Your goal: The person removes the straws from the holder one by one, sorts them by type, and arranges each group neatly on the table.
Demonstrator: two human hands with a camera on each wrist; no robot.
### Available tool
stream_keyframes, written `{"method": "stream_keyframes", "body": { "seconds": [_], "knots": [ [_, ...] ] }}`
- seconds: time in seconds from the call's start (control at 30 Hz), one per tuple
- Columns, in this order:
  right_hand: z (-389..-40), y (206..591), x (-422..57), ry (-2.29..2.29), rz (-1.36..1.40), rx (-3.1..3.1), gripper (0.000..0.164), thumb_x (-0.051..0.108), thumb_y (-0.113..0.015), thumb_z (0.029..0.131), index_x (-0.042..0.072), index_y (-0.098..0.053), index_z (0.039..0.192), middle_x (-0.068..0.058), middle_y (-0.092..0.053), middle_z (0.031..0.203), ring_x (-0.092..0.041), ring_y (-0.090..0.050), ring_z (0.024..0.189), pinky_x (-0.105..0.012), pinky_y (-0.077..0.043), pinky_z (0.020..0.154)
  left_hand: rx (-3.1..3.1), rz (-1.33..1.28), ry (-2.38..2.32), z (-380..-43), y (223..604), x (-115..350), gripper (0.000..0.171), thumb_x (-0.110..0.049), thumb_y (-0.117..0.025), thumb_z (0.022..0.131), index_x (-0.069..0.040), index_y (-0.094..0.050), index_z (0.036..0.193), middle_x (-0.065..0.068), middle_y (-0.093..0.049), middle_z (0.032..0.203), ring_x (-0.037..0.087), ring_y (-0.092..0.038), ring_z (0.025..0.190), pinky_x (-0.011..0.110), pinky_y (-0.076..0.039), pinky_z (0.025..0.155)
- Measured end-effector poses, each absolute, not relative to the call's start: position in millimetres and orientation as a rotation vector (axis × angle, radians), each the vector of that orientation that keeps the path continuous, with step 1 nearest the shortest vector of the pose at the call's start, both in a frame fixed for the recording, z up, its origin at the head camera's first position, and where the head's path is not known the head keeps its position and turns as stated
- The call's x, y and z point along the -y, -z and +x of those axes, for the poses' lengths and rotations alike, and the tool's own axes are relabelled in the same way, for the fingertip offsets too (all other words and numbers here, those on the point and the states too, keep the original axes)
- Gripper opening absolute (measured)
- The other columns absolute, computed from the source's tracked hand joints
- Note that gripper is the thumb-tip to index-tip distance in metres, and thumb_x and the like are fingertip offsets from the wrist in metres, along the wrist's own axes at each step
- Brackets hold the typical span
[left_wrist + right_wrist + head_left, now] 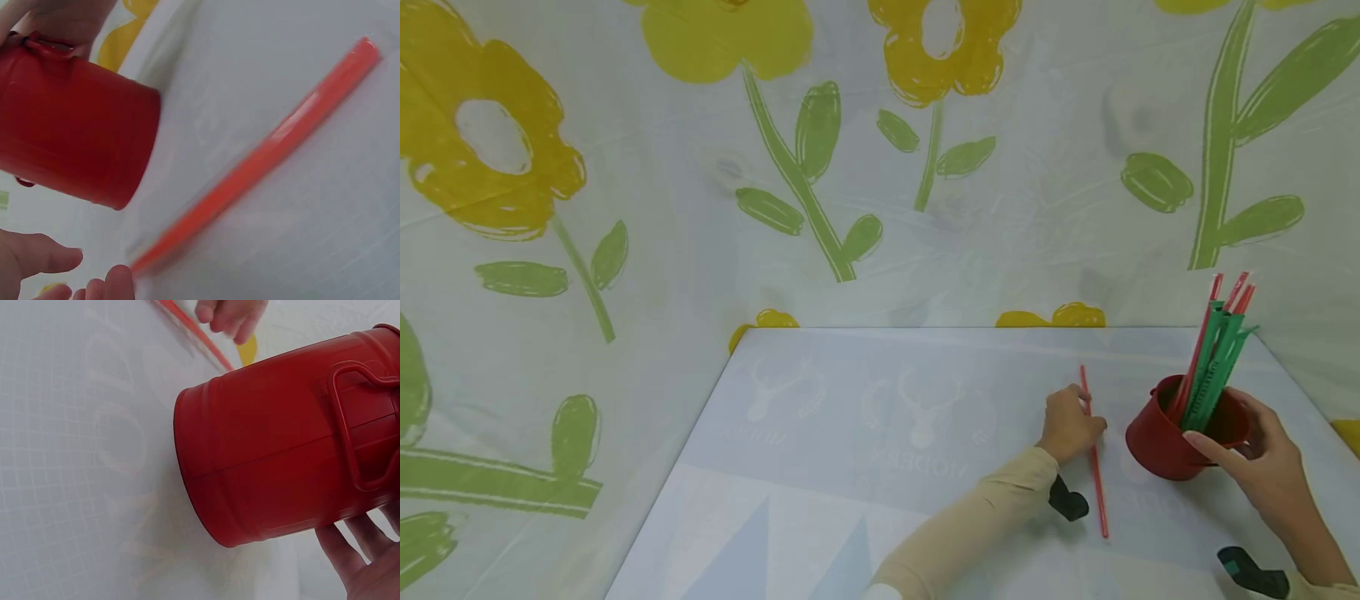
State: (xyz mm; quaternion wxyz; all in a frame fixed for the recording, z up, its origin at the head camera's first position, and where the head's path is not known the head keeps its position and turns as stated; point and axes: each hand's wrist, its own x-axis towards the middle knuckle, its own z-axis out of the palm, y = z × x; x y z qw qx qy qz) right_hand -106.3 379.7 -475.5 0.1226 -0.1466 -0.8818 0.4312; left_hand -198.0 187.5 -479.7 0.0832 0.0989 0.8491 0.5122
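Observation:
My left hand [1070, 423] hovers over a long red drinking straw [1098, 487] that lies on the table. In the left wrist view its thumb and fingertips [119, 281] are apart, with the fingertips right at one end of the straw. To the right, my right hand [1262, 454] grips a red metal pail [1153, 442] by its rim and side, fingers partly hidden behind it. The pail leans, its mouth toward me. Several green-wrapped sticks [1213, 383] and red straws [1240, 296] stand in it. A wire-like handle [344, 431] shows on the pail's side in the right wrist view.
The pale table [820, 500] has faint printed deer heads and lettering. Its far edge meets a hanging cloth [1037, 208] with yellow flowers and green stems. Black straps [1067, 500] sit at both wrists.

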Motion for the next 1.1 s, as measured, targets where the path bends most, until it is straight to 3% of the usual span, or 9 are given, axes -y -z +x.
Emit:
{"method": "stream_keyframes", "body": {
  "seconds": [0.1, 0.23, 0.37, 0.7, 1.1],
  "knots": [
    [-106.7, 473.5, -378.5, -1.271, -0.411, 2.557, 0.083, 0.030, -0.066, 0.089, 0.029, -0.012, 0.152, -0.019, -0.020, 0.153, -0.040, -0.024, 0.135, -0.010, -0.042, 0.083, -2.464, 0.322, -1.597, -204.5, 475.1, -183.4, 0.025, -0.007, -0.073, 0.079, -0.003, -0.064, 0.103, -0.004, -0.051, 0.068, 0.005, -0.048, 0.053, 0.016, -0.043, 0.047],
    [-107.7, 471.6, -377.1, -1.286, -0.379, 2.546, 0.083, 0.028, -0.066, 0.089, 0.029, -0.013, 0.152, -0.018, -0.021, 0.153, -0.037, -0.025, 0.135, -0.003, -0.038, 0.075, -2.344, 0.352, -1.710, -212.4, 467.2, -176.0, 0.024, -0.006, -0.071, 0.082, -0.003, -0.065, 0.105, -0.005, -0.053, 0.071, 0.014, -0.060, 0.052, 0.017, -0.046, 0.047],
    [-107.2, 470.3, -377.1, -1.283, -0.373, 2.558, 0.083, 0.029, -0.066, 0.089, 0.028, -0.012, 0.152, -0.019, -0.020, 0.153, -0.039, -0.024, 0.136, -0.004, -0.040, 0.075, -2.225, 0.370, -1.829, -216.9, 456.3, -171.6, 0.019, -0.005, -0.069, 0.084, -0.005, -0.065, 0.102, -0.004, -0.057, 0.075, 0.025, -0.066, 0.061, 0.023, -0.054, 0.052],
    [-105.4, 471.6, -377.7, -1.289, -0.370, 2.570, 0.084, 0.030, -0.066, 0.089, 0.027, -0.011, 0.152, -0.022, -0.020, 0.152, -0.043, -0.024, 0.133, -0.003, -0.039, 0.074, -2.130, 0.389, -1.923, -217.8, 432.4, -178.7, 0.018, -0.004, -0.068, 0.084, -0.009, -0.066, 0.100, -0.004, -0.061, 0.082, 0.004, -0.059, 0.062, 0.024, -0.056, 0.055],
    [-105.0, 471.5, -382.9, -1.315, -0.363, 2.582, 0.084, 0.030, -0.066, 0.089, 0.027, -0.011, 0.152, -0.024, -0.021, 0.151, -0.044, -0.024, 0.132, -0.004, -0.042, 0.063, -2.141, 0.442, -1.937, -222.2, 417.7, -192.4, 0.020, -0.007, -0.068, 0.085, -0.011, -0.066, 0.104, -0.009, -0.061, 0.084, 0.004, -0.061, 0.069, 0.019, -0.054, 0.054]
  ]
}}
